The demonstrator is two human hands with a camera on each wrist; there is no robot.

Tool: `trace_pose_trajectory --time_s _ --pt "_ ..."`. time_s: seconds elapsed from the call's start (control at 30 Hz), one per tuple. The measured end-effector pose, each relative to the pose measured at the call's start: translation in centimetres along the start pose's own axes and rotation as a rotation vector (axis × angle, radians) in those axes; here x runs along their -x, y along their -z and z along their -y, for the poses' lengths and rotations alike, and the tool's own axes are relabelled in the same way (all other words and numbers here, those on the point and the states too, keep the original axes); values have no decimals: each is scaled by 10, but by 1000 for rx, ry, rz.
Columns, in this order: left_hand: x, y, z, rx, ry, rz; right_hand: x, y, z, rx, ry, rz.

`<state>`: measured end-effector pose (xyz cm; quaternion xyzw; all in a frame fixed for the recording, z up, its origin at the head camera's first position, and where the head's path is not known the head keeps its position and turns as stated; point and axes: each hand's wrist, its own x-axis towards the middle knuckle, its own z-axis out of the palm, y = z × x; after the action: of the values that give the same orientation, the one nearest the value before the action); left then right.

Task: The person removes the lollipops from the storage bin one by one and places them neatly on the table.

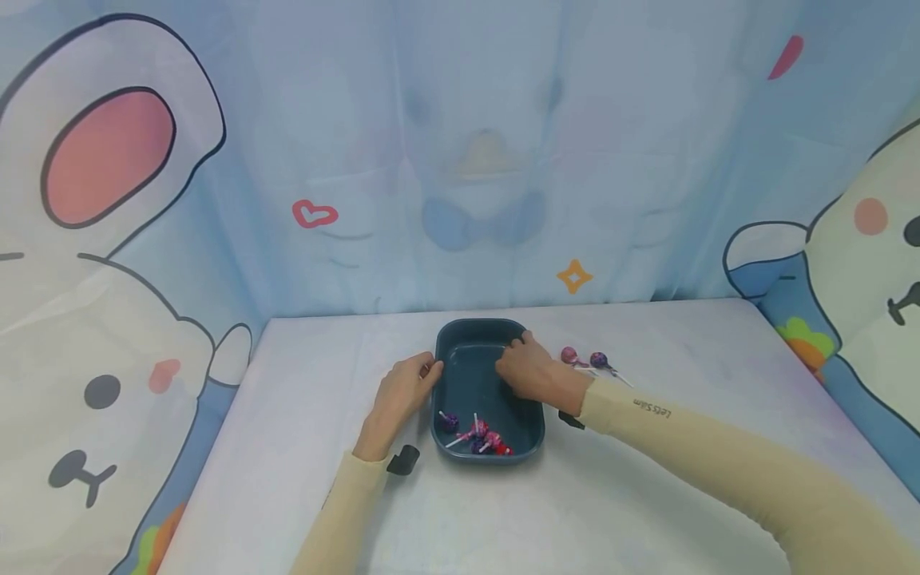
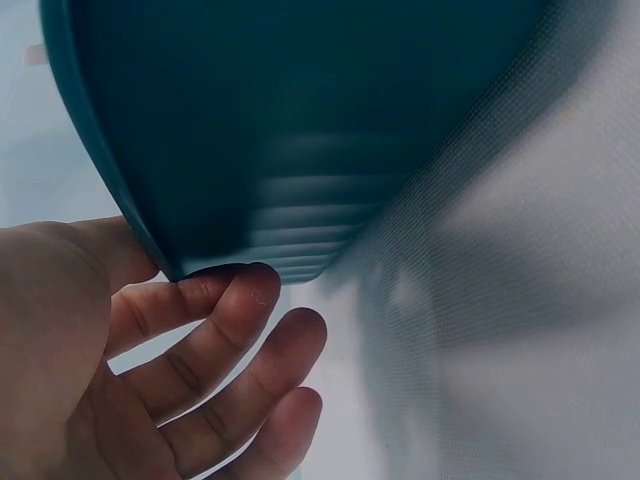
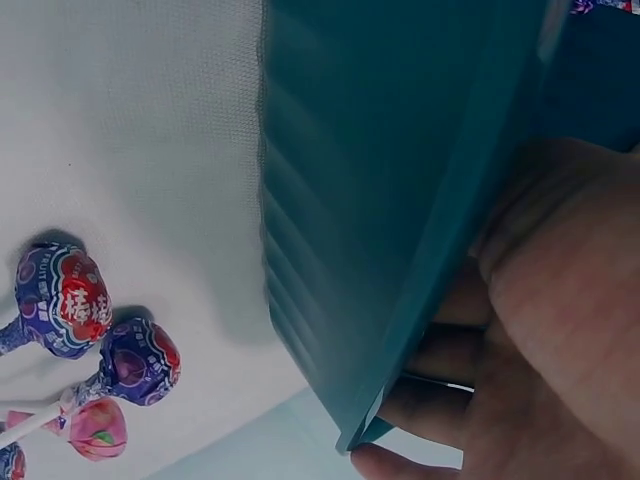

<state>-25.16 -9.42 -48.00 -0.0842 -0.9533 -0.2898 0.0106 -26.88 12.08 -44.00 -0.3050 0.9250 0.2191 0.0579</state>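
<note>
A dark teal tray (image 1: 460,397) lies on the table with several wrapped lollipops (image 1: 493,438) at its near end. At its left side, my left hand (image 1: 402,391) pinches the rim; the left wrist view shows the thumb and index finger (image 2: 245,300) around the corner edge. My right hand (image 1: 529,369) reaches over the right rim near the far corner, fingers bent inside the tray. In the right wrist view the tray's wall (image 3: 385,200) covers most of those fingers, so whatever they hold is hidden. One finger touches the rim's corner.
To the right of the tray lie several more lollipops, among them a pink one (image 1: 569,354) and a purple one (image 1: 599,360). A white cloth (image 1: 309,415) covers the table. Behind it hangs a blue cartoon curtain (image 1: 632,160).
</note>
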Motion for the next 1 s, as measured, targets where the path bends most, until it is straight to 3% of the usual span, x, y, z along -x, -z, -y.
trace_pose_trajectory --time_s 0.53,1.0 --pt "1 0 -2 -3 14 -3 2 2 -15 -174 51 -110" --pt "0 0 -2 5 20 -2 7 8 -26 -207 49 -145"
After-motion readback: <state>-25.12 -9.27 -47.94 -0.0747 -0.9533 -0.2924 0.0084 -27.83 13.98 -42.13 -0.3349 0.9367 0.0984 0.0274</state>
